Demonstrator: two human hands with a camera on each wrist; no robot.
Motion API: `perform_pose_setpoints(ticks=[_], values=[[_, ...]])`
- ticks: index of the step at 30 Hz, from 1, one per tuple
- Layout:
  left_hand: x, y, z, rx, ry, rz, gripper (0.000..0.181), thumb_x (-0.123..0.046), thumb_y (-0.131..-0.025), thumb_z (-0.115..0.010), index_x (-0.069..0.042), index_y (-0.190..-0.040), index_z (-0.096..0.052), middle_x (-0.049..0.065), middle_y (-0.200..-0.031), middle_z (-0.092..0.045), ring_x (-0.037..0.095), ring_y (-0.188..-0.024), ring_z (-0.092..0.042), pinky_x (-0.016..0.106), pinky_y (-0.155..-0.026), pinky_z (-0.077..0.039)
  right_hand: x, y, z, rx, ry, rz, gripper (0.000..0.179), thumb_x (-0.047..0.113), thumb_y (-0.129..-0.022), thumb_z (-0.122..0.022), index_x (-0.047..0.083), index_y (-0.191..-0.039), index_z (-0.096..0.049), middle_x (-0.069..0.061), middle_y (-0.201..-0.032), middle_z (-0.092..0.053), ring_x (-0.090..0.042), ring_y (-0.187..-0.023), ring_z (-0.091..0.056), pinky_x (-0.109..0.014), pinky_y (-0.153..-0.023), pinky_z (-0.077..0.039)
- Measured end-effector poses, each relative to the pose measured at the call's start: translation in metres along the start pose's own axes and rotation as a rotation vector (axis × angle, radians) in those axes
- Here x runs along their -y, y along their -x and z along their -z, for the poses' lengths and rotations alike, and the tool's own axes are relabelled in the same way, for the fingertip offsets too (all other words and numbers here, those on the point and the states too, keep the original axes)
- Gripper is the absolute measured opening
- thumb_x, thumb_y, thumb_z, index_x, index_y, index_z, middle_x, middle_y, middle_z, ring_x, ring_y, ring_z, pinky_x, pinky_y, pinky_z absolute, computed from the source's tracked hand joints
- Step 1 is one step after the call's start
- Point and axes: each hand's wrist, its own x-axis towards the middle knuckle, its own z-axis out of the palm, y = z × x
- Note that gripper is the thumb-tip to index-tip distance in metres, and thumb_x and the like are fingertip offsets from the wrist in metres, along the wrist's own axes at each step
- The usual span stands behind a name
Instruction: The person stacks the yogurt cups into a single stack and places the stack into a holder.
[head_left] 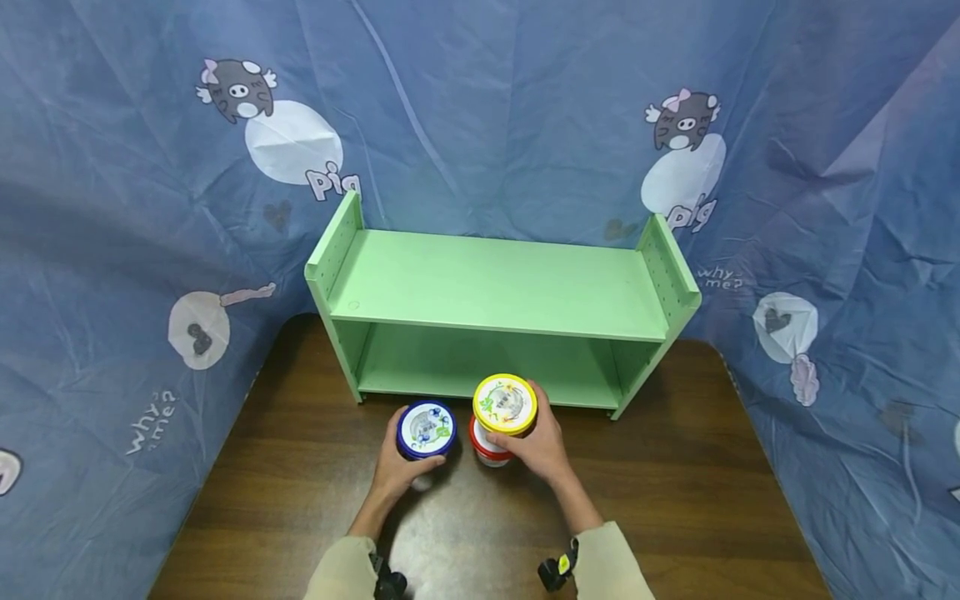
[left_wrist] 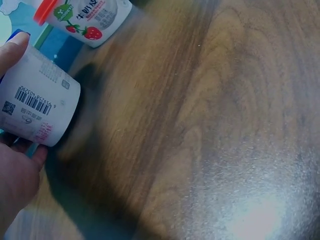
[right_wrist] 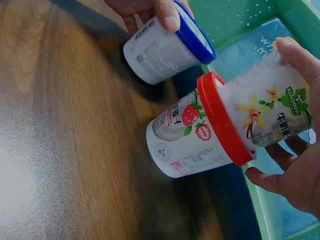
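Note:
My left hand [head_left: 393, 467] grips a white tub with a blue lid [head_left: 427, 428], thumb on the near side and fingers round the far side. The frames do not settle whether this tub touches the table. A yellow-lidded tub [head_left: 506, 403] with a vanilla flower print is in my right hand [head_left: 545, 443], between thumb and fingers. Its base sits on or right at the lid of a red-lidded strawberry tub [right_wrist: 185, 135], which stands upright on the table, just right of the blue-lidded one. From above, the yellow-lidded tub partly hides the red lid.
Behind the tubs stands a light green two-tier shelf [head_left: 495, 283], its lower board [head_left: 480, 362] close to them. The brown wooden table [head_left: 675, 500] runs out to both sides. A blue cloth [head_left: 480, 108] with pig drawings hangs behind and around it.

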Motion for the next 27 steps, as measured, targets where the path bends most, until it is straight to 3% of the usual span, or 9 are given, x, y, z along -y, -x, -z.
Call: perform_pose_setpoints(ticks=[5,14,19,24,27], values=[[-0.005,0.0,0.003,-0.011,0.005,-0.016,0.11,0.002,-0.059,-0.093,-0.008,-0.152,-0.035,0.02,-0.15,-0.048,0.029,-0.134,-0.045,0.043,-0.117,-0.031,-0.001,0.001,0.0,0.004,-0.004,-0.001,0.108,0.024,-0.066,-0.094,0.015,-0.155,-0.031,-0.015,-0.14,-0.056,-0.033,-0.127,-0.054,-0.054,-0.108,-0.043],[-0.021,0.0,0.009,-0.035,0.003,-0.064,0.109,0.002,-0.059,-0.092,-0.009,-0.152,-0.037,0.016,-0.149,-0.049,0.015,-0.128,-0.046,0.019,-0.109,-0.033,-0.001,0.001,-0.001,0.006,-0.016,0.008,0.108,0.024,-0.067,-0.094,0.015,-0.154,-0.031,-0.014,-0.14,-0.056,-0.032,-0.126,-0.054,-0.053,-0.108,-0.043],[-0.047,0.004,0.009,-0.041,0.025,-0.09,0.106,0.006,-0.06,-0.09,-0.006,-0.152,-0.037,0.019,-0.149,-0.049,0.003,-0.121,-0.045,0.011,-0.104,-0.032,-0.002,0.001,0.0,0.006,-0.013,0.005,0.109,0.023,-0.067,-0.093,0.016,-0.155,-0.03,-0.014,-0.141,-0.055,-0.032,-0.126,-0.053,-0.053,-0.108,-0.043],[-0.08,0.01,0.009,-0.032,0.012,-0.154,0.102,0.007,-0.06,-0.088,0.002,-0.148,-0.038,0.025,-0.145,-0.05,0.004,-0.119,-0.047,0.011,-0.102,-0.034,-0.002,0.001,0.0,0.003,-0.009,0.004,0.109,0.023,-0.067,-0.093,0.016,-0.155,-0.03,-0.014,-0.141,-0.055,-0.032,-0.127,-0.053,-0.053,-0.108,-0.043],[-0.082,0.006,0.008,-0.032,0.002,-0.152,0.102,0.006,-0.06,-0.089,-0.001,-0.149,-0.038,0.022,-0.147,-0.049,0.007,-0.122,-0.046,0.014,-0.105,-0.033,-0.002,0.001,0.0,0.0,-0.009,0.003,0.109,0.023,-0.067,-0.093,0.017,-0.155,-0.03,-0.014,-0.141,-0.055,-0.032,-0.127,-0.053,-0.053,-0.108,-0.042]])
